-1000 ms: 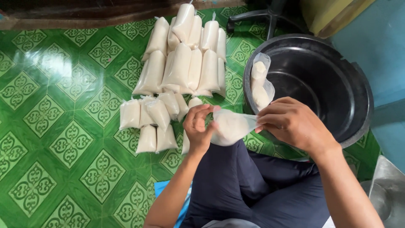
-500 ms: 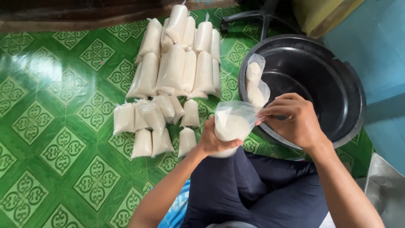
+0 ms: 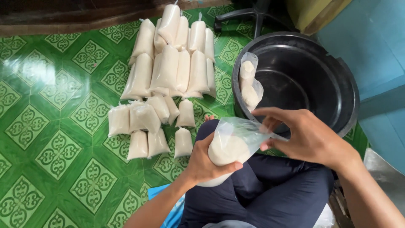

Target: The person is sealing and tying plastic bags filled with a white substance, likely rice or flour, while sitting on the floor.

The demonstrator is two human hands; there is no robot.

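My left hand (image 3: 202, 162) cups the bottom of a clear plastic bag (image 3: 230, 147) partly filled with white liquid, held over my lap. The fingers of my right hand (image 3: 306, 135) pinch the bag's loose open top and pull it to the right. Just beyond the bag, on the green patterned floor (image 3: 55, 126), lie several small filled bags (image 3: 147, 122), and behind them several long filled bags (image 3: 177, 63) lie side by side.
A large black basin (image 3: 333, 76) stands at the right, with two filled bags (image 3: 249, 84) leaning on its near-left rim. A chair base (image 3: 249, 17) shows at the top. My dark trousers (image 3: 270, 194) fill the lower middle; a blue wall is at right.
The bag has turned from lying sideways between my hands to standing upright in my left hand, lower over my lap. My right hand now grips its top.
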